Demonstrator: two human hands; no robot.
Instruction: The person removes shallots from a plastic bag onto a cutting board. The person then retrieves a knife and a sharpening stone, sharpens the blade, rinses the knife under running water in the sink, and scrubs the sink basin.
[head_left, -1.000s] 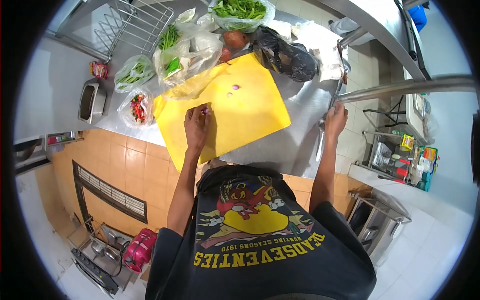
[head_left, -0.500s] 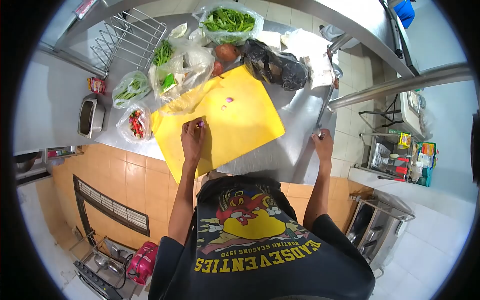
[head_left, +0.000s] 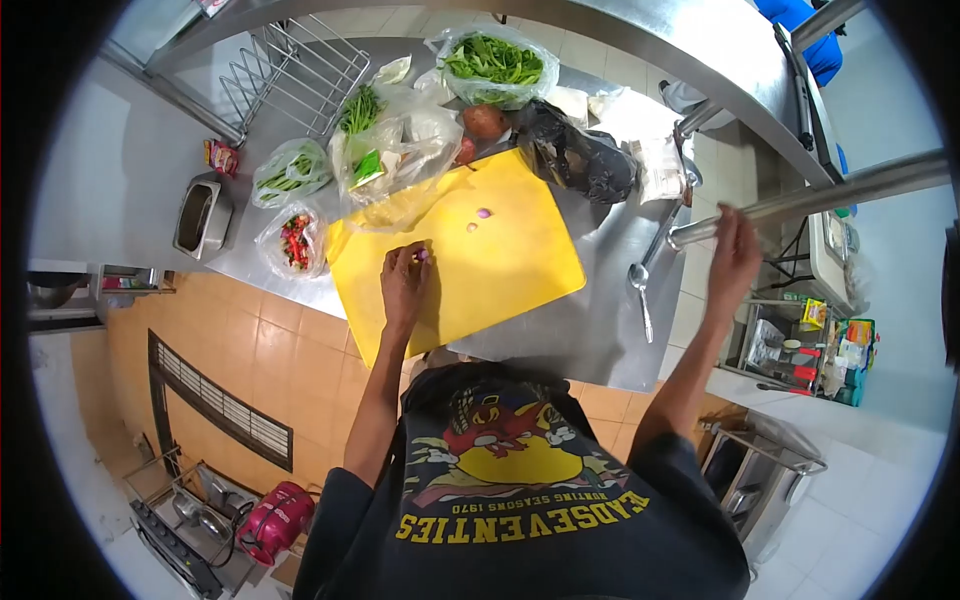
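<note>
My left hand [head_left: 405, 283] rests on the yellow cutting board [head_left: 510, 260], its fingers closed on a small purple onion piece [head_left: 422, 256]. Another purple piece [head_left: 484, 213] and a pale pinkish piece [head_left: 472, 227] lie on the board, up and right of that hand. My right hand [head_left: 735, 258] is raised beyond the table's right edge, near the metal rail [head_left: 810, 198]. Its fingers point upward, with nothing visible in them. A spoon [head_left: 642, 300] lies on the steel table [head_left: 600, 345] to the left of my right hand.
Bagged leafy greens [head_left: 493, 62], a black plastic bag [head_left: 575, 155], a clear bag [head_left: 400, 165] and a bag of chopped red pieces [head_left: 297, 242] stand around the board. A steel tray [head_left: 203, 218] and wire rack [head_left: 295, 80] are left. A person in blue [head_left: 820, 50] is top right.
My right hand has left the spoon area at the table edge and moved up and right, leaving the spoon in full view. My left hand still holds the purple piece on the board.
</note>
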